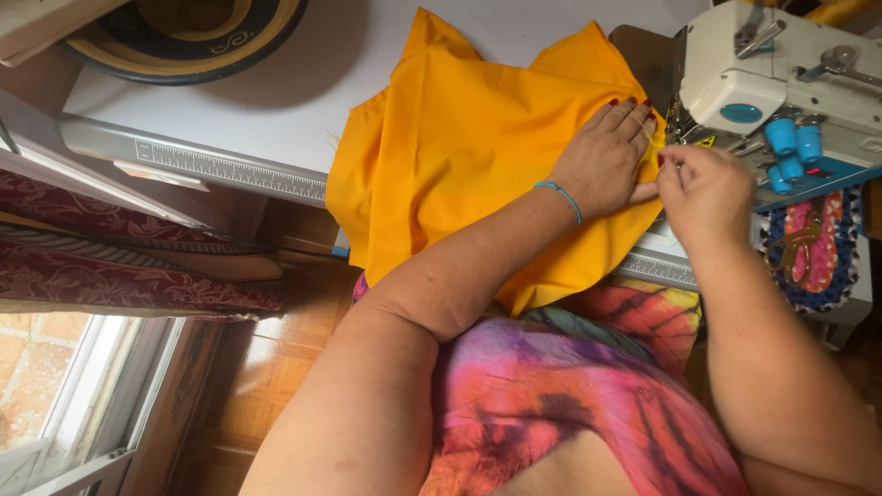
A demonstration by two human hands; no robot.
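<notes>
Two hands on cloth (459, 147) | L hand (602, 165) flat, fingers spread, pressing cloth on white surface (276, 101) | R hand (703, 193) fingers pinched on cloth edge by machine (781, 83) | step: feeding edge to needle, I think | next needs edge held straight, fingers kept off needle
</notes>
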